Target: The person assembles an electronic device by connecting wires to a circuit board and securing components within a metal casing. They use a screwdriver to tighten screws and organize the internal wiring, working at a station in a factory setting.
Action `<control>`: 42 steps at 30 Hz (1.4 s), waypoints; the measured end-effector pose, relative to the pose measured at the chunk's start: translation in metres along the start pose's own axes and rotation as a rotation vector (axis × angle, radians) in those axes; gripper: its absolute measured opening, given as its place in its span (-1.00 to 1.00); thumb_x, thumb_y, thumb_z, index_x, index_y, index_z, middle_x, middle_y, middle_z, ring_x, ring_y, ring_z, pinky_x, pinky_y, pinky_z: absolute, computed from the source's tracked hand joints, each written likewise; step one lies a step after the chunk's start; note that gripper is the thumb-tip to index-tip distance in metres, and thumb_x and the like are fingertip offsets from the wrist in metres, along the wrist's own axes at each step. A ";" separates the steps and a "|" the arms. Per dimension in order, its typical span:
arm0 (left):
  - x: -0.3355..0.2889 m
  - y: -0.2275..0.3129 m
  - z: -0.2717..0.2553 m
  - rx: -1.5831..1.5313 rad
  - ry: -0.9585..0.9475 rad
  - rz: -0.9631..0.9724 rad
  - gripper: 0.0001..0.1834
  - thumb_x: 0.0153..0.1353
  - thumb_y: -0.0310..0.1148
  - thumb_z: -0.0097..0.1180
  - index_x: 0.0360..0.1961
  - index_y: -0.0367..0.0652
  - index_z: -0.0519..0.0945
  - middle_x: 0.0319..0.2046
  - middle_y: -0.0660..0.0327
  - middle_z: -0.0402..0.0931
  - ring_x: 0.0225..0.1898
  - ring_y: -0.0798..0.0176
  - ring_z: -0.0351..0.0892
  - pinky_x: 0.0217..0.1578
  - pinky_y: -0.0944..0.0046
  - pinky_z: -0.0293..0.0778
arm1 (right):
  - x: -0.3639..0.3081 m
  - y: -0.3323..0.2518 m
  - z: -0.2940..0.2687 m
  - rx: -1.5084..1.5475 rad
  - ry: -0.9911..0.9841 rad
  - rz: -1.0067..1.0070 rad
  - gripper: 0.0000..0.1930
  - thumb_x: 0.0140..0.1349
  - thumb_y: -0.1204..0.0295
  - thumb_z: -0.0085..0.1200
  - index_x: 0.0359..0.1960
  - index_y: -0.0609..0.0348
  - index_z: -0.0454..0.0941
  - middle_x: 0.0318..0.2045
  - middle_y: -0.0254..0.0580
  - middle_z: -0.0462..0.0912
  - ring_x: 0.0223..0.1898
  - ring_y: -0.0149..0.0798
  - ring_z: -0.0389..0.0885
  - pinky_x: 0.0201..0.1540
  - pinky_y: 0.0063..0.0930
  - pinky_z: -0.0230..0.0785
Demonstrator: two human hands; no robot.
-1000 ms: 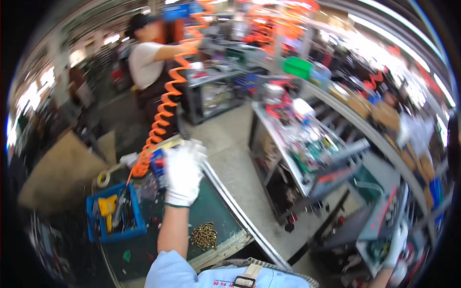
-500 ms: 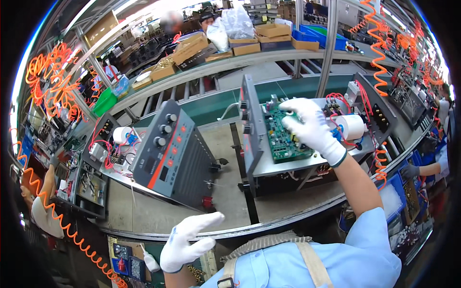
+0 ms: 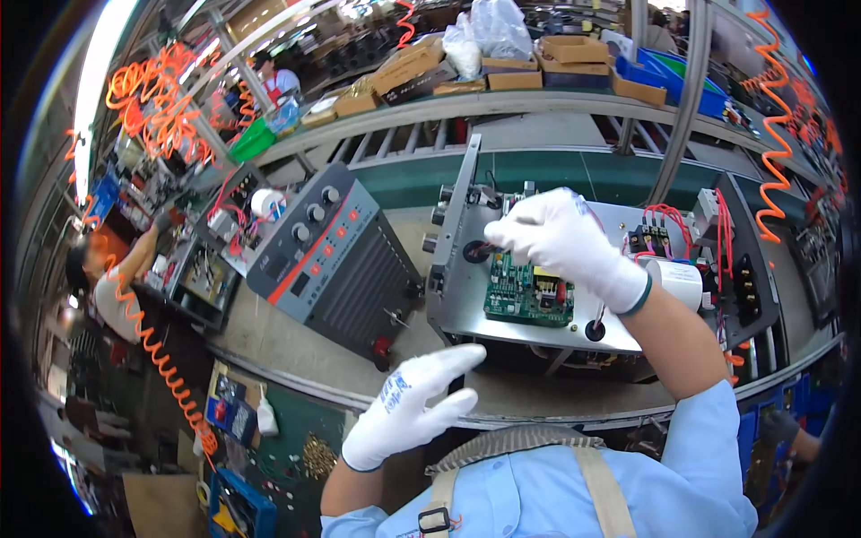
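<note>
My right hand (image 3: 569, 244), in a white glove, hovers over the green circuit board (image 3: 529, 300) on the metal chassis (image 3: 619, 332). Its fingertips are pinched together beside a black ring (image 3: 476, 252) near the front panel; what they hold, if anything, is too small to make out. Part of the board lies hidden under this hand. Nearer to me, my left hand (image 3: 408, 408), also gloved, is held in the air with thumb and fingers apart, holding nothing. A white cylinder (image 3: 677, 285) and red wires (image 3: 664, 213) sit at the right of the chassis.
Left of the chassis stands a grey machine (image 3: 341, 255) with knobs on its panel. Cardboard boxes (image 3: 574, 49) line a shelf beyond the roller conveyor. Coiled orange hoses (image 3: 773, 134) hang at both sides. A blue bin (image 3: 242, 507) and small brass parts (image 3: 318, 455) lie lower left.
My view has turned, so the scene sits differently in it. The right hand's fingers, spread over the board before, are now pinched near its panel side. The left hand stays open.
</note>
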State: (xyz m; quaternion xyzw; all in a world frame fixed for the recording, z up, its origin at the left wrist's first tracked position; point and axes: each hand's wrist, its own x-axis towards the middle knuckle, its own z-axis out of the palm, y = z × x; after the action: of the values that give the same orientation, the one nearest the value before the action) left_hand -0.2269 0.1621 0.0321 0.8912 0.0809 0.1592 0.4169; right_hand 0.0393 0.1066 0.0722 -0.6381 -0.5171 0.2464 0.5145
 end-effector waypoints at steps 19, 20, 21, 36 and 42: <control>0.186 -0.023 -0.050 0.828 -0.132 0.533 -0.66 0.35 -0.18 -0.06 -0.03 -0.07 0.65 -0.10 0.12 0.63 0.10 0.14 0.47 0.28 0.02 0.09 | -0.128 0.026 0.019 0.286 0.348 -0.201 -0.69 0.30 0.47 0.11 0.04 0.34 0.55 -0.19 -0.17 0.68 -0.19 -0.40 0.62 -0.10 -0.49 0.46; 0.189 -0.025 -0.049 0.748 -0.217 0.477 -0.63 0.36 -0.16 -0.11 -0.01 -0.07 0.65 -0.06 0.12 0.64 0.19 0.10 0.41 0.30 0.02 0.05 | -0.151 0.046 0.033 0.420 0.236 -0.151 -0.69 0.32 0.47 0.08 0.05 0.36 0.55 -0.15 -0.13 0.68 -0.12 -0.36 0.63 -0.02 -0.45 0.47; 0.194 -0.026 -0.053 0.670 -0.295 0.420 -0.59 0.38 -0.15 -0.15 0.02 -0.08 0.65 -0.02 0.12 0.64 0.29 0.06 0.35 0.32 0.02 0.00 | -0.176 0.060 0.045 0.539 0.142 -0.088 -0.69 0.33 0.48 0.06 0.06 0.39 0.54 -0.11 -0.09 0.68 -0.04 -0.32 0.64 0.05 -0.40 0.48; 0.195 -0.022 -0.061 0.068 -0.424 0.095 -0.55 0.47 -0.12 -0.11 -0.02 -0.35 0.57 -0.21 0.16 0.63 -0.14 0.36 0.60 -0.08 0.38 0.49 | -0.044 0.275 0.246 0.372 0.513 0.348 0.01 0.26 -0.29 -0.12 0.47 0.26 -0.13 0.39 0.23 0.15 0.42 0.13 0.11 0.42 -0.23 -0.04; 0.186 -0.009 -0.040 0.187 -0.459 0.154 -0.50 0.45 -0.07 -0.09 -0.03 -0.38 0.57 -0.27 0.18 0.58 -0.19 0.39 0.54 -0.08 0.39 0.44 | -0.030 0.289 0.223 0.386 0.207 0.431 0.13 0.10 -0.41 -0.06 0.46 0.23 -0.11 0.35 0.20 0.23 0.37 0.14 0.23 0.36 -0.23 0.10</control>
State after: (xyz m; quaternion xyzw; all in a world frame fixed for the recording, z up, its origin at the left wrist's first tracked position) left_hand -0.0668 0.2480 0.0891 0.9423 -0.0696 -0.0242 0.3266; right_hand -0.0420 0.1875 -0.2760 -0.6453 -0.2584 0.3774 0.6119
